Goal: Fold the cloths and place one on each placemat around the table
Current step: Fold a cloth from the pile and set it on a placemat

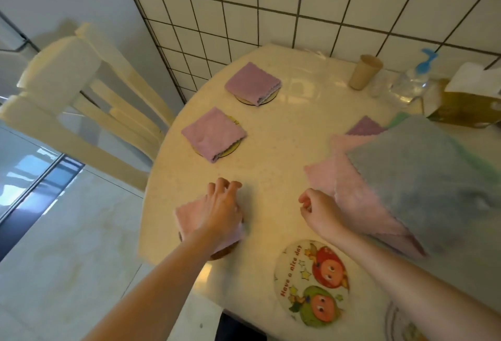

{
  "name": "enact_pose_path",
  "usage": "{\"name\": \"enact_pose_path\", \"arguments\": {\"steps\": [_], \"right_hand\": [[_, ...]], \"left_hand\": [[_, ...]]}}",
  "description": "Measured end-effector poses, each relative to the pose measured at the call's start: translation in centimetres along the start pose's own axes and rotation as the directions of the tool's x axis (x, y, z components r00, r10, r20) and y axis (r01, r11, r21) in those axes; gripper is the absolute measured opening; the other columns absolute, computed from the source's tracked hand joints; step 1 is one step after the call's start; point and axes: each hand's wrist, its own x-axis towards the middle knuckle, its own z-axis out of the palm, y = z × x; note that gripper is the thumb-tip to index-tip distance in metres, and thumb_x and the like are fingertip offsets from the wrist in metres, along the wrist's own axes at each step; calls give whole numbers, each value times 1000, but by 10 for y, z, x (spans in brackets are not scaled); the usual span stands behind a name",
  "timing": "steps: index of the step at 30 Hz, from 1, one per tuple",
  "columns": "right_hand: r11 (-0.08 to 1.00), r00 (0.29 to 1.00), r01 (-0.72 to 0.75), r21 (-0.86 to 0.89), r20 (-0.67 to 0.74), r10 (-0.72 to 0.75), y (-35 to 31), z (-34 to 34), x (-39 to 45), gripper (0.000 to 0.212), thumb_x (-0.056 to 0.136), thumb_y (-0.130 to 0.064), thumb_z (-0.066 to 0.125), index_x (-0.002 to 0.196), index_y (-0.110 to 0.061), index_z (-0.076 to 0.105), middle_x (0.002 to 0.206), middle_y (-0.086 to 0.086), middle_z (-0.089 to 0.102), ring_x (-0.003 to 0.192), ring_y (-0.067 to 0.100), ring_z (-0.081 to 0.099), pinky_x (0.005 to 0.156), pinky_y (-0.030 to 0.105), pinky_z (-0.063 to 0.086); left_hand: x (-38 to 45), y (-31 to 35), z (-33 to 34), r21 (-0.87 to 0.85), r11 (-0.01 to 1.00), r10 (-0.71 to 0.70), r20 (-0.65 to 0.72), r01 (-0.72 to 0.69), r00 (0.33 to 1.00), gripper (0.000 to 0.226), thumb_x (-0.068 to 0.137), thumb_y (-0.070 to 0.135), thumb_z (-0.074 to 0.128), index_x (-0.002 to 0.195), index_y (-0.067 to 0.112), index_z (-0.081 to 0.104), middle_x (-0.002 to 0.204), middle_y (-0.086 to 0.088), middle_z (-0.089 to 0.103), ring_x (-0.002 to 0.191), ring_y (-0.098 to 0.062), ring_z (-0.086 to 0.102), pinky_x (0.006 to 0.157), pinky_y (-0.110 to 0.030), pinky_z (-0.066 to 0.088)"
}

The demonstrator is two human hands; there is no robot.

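My left hand lies with straight fingers on a folded pink cloth that covers a round placemat at the table's left edge. Farther back, two folded purple cloths each sit on a round placemat. My right hand hovers with loosely curled fingers holding nothing, just left of a pile of unfolded cloths: a grey one on top, pink ones under it. A round cartoon placemat lies bare near me.
A cream chair stands left of the round table. A paper cup, a clear bottle and a tissue box stand at the back right by the tiled wall. Another patterned placemat shows at the bottom right.
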Motion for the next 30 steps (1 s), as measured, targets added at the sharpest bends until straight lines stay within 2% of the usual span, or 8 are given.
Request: {"name": "enact_pose_path", "arguments": {"steps": [4, 8, 11, 15, 20, 24, 27, 30], "right_hand": [[973, 982, 129, -191, -112, -153, 80, -52, -17, 11, 88, -15, 55, 98, -18, 57, 102, -3, 59, 98, 18, 55, 81, 33, 46], [923, 949, 77, -377, -258, -184, 156, -92, -41, 28, 65, -17, 77, 83, -16, 55, 86, 5, 59, 80, 29, 59, 58, 33, 46], [883, 982, -30, -469, -178, -61, 198, -103, -48, 45, 52, -31, 84, 81, -15, 54, 83, 8, 58, 77, 30, 59, 54, 35, 47], [846, 988, 53, -531, -96, -122, 221, -100, -54, 41, 45, -30, 87, 70, -17, 58, 74, 5, 57, 68, 24, 57, 50, 32, 44], [992, 987, 48, -121, -149, -66, 233, -128, -40, 8, 79, -22, 58, 71, -21, 55, 72, 0, 63, 67, 23, 59, 56, 34, 45], [974, 966, 164, 156, -226, -127, 229, -167, -24, 10, 87, -15, 56, 79, -22, 55, 71, -9, 62, 69, 11, 61, 64, 30, 48], [896, 945, 320, 310, -178, -276, 207, -205, -22, 18, 90, -9, 56, 84, -25, 60, 74, -16, 63, 73, -4, 59, 61, 8, 40], [850, 920, 384, 360, -231, -317, 194, -233, -17, 16, 90, -11, 57, 88, -25, 64, 83, -13, 67, 81, -2, 61, 66, 11, 44]], "left_hand": [[-6, 98, 38, -65, 988, 142, 39, -139, 989, 49, 86, 19, 55, 133, 22, 46, 131, 1, 42, 119, -24, 34, 101, -36, 35], [-4, 193, 72, -68, 943, 331, 80, -326, 940, 45, 86, 17, 52, 131, 20, 50, 131, 0, 46, 119, -25, 40, 97, -38, 41], [9, 250, 92, -73, 893, 449, 137, -443, 883, 46, 81, 17, 52, 128, 15, 53, 128, -5, 50, 113, -30, 46, 91, -43, 45], [25, 292, 107, 22, 876, 469, 203, -482, 860, 54, 85, 16, 54, 137, 20, 43, 140, -3, 40, 115, -28, 46, 91, -41, 47], [55, 307, 122, 86, 874, 440, 276, -478, 855, 59, 90, 20, 49, 146, 27, 30, 151, 2, 28, 121, -26, 45, 97, -40, 46], [75, 322, 118, -117, 916, 399, 164, -383, 902, 47, 89, 20, 56, 135, 20, 48, 136, -7, 44, 114, -27, 53, 99, -30, 42], [95, 331, 103, -330, 918, 241, 18, -222, 970, 42, 83, 16, 65, 124, 17, 59, 119, -3, 53, 108, -23, 57, 91, -29, 43], [117, 326, 81, -365, 929, 18, -100, -54, 995, 37, 84, 26, 61, 121, 27, 63, 117, 5, 60, 104, -10, 57, 87, -21, 45]]}}
